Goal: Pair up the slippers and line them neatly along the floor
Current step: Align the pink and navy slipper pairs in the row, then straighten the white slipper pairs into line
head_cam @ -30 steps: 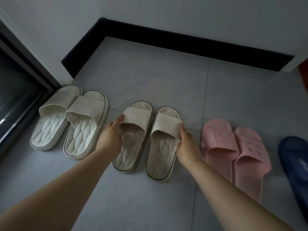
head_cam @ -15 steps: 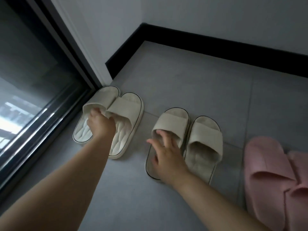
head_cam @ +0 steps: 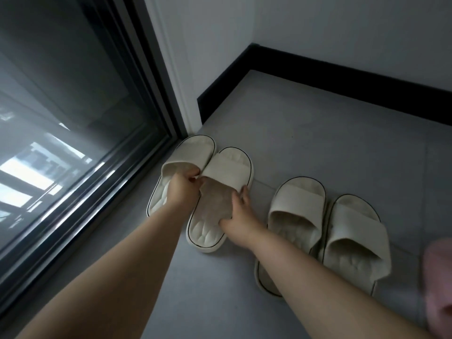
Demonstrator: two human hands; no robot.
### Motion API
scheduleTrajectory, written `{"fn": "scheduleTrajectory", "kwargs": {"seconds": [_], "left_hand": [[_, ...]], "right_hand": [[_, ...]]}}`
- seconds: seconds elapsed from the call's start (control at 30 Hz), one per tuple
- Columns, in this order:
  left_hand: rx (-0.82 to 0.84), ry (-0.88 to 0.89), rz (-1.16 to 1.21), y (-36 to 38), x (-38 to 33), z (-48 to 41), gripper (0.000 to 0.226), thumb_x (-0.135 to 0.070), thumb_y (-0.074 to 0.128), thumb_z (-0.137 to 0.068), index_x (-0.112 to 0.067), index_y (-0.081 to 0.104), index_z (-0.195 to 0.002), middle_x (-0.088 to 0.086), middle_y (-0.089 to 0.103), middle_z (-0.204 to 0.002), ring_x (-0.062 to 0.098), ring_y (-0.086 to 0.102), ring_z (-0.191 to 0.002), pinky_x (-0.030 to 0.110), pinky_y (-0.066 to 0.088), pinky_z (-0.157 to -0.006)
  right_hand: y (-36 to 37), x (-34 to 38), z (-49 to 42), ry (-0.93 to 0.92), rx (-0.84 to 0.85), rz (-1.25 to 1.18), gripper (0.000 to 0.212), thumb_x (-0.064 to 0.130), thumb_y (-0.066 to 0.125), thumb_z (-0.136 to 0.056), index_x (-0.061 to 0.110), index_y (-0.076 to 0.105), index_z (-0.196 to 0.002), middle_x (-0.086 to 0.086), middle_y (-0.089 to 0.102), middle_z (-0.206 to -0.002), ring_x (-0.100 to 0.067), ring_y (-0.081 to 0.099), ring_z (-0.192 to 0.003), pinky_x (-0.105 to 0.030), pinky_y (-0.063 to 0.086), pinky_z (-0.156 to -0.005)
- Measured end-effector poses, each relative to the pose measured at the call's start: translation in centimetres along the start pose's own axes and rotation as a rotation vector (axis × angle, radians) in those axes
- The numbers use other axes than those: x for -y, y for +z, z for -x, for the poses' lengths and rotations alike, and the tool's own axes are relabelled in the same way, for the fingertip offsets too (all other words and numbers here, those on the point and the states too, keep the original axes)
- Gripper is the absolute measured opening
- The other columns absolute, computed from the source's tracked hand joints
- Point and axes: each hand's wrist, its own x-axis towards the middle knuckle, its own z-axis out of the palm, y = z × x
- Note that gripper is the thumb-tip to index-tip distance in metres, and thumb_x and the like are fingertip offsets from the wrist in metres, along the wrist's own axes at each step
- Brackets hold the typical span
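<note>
Pink slipper (head_cam: 439, 285), blurred, is cut off at the edge.

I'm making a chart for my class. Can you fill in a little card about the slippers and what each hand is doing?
place: grey tiled floor by a glass door
pair by door: cream slippers, touching at the straps
second pair: cream slippers, side by side, untouched
pink slipper: only an edge shows, far right
left hand: pinching the straps of the pair by the door
right hand: gripping that pair's right slipper
</note>
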Motion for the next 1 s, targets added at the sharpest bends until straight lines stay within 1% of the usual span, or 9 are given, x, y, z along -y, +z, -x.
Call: {"fn": "scheduleTrajectory", "kwargs": {"seconds": [0.23, 0.43, 0.57, 0.63, 0.7, 0.8, 0.83, 0.9, 1.0], "left_hand": [[0.007, 0.065, -0.077, 0.5, -0.2, 0.4, 0.009, -0.018, 0.064, -0.083, -0.013, 0.069, -0.089, 0.000, 0.058, -0.076, 0.030, 0.062, -0.087, 0.036, 0.051, -0.085], [-0.019, 0.077, -0.089, 0.4, -1.0, 0.8, 0.011, -0.010, 0.060, -0.086, -0.007, 0.067, -0.094, 0.007, 0.063, -0.088, 0.028, 0.059, -0.090, 0.025, 0.039, -0.079], [-0.225, -0.075, -0.056, 0.8, -3.1, 3.3, 0.029, -0.009, 0.059, -0.083, -0.006, 0.053, -0.111, 0.014, 0.054, -0.120, 0.033, 0.051, -0.111, 0.037, 0.041, -0.094], [-0.321, 0.051, -0.042, 1.8, -4.2, 6.3, 0.033, 0.000, 0.054, -0.079, -0.005, 0.049, -0.112, 0.016, 0.048, -0.120, 0.034, 0.043, -0.112, 0.034, 0.031, -0.095], [-0.185, 0.259, -0.048, 3.4, -5.2, 9.4, 0.044, 0.008, 0.053, -0.073, -0.004, 0.051, -0.115, 0.017, 0.052, -0.115, 0.034, 0.044, -0.109, 0.031, 0.029, -0.093], [0.219, 0.360, -0.198, 5.8, -5.7, 12.2, 0.056, 0.001, 0.057, -0.076, -0.009, 0.047, -0.129, 0.012, 0.050, -0.127, 0.032, 0.045, -0.118, 0.034, 0.036, -0.098], [0.335, 0.343, -0.280, 6.4, -5.7, 12.4, 0.062, -0.006, 0.059, -0.077, -0.013, 0.041, -0.136, 0.011, 0.048, -0.132, 0.031, 0.044, -0.122, 0.036, 0.037, -0.100], [0.485, 0.278, -0.393, 7.1, -6.0, 12.3, 0.066, -0.013, 0.058, -0.080, -0.019, 0.033, -0.142, 0.013, 0.055, -0.127, 0.033, 0.052, -0.116, 0.038, 0.045, -0.094], [0.453, 0.310, -0.359, 7.3, -6.6, 11.7, 0.044, -0.011, 0.053, -0.085, -0.016, 0.049, -0.128, 0.016, 0.068, -0.105, 0.035, 0.062, -0.099, 0.039, 0.051, -0.081]], "right_hand": [[0.5, 0.0, 0.7, 0.022, -0.041, -0.080, 0.078, 0.023, 0.057, -0.084, 0.012, 0.010, -0.146, -0.007, -0.020, -0.157, -0.019, 0.008, -0.146, -0.020, 0.018, -0.110], [-0.3, 0.0, 1.4, -0.004, 0.011, -0.099, 0.076, 0.020, 0.055, -0.085, 0.014, 0.012, -0.147, -0.006, -0.020, -0.157, -0.020, 0.005, -0.147, -0.021, 0.015, -0.111], [-1.6, -0.9, 4.9, -0.120, -0.046, -0.063, 0.053, 0.016, 0.054, -0.085, 0.020, 0.040, -0.137, 0.000, -0.006, -0.159, -0.016, 0.012, -0.145, -0.016, 0.019, -0.105], [-2.5, -2.4, 7.9, -0.189, -0.173, -0.038, 0.038, 0.014, 0.054, -0.085, 0.022, 0.053, -0.122, 0.003, 0.015, -0.154, -0.012, 0.018, -0.141, -0.009, 0.016, -0.101], [-4.0, -4.8, 11.1, -0.196, -0.425, 0.002, 0.029, 0.010, 0.058, -0.082, 0.022, 0.059, -0.109, 0.005, 0.037, -0.132, -0.009, 0.033, -0.129, 0.002, 0.017, -0.096], [-7.4, -9.5, 14.7, 0.002, -0.828, 0.075, 0.043, 0.004, 0.067, -0.075, 0.011, 0.054, -0.115, -0.011, 0.047, -0.120, -0.015, 0.043, -0.111, -0.011, 0.032, -0.088], [-8.5, -11.0, 15.4, 0.131, -0.852, 0.084, 0.054, 0.007, 0.070, -0.074, 0.008, 0.048, -0.123, -0.017, 0.048, -0.121, -0.015, 0.040, -0.110, -0.015, 0.032, -0.084], [-9.7, -13.4, 16.1, 0.416, -0.709, 0.140, 0.073, 0.022, 0.070, -0.077, 0.008, 0.033, -0.137, -0.021, 0.048, -0.127, -0.023, 0.041, -0.115, -0.028, 0.034, -0.079], [-10.2, -15.5, 15.8, 0.546, -0.462, 0.121, 0.058, 0.030, 0.052, -0.089, 0.015, 0.028, -0.139, -0.013, 0.062, -0.118, -0.030, 0.058, -0.107, -0.027, 0.031, -0.069]]}}
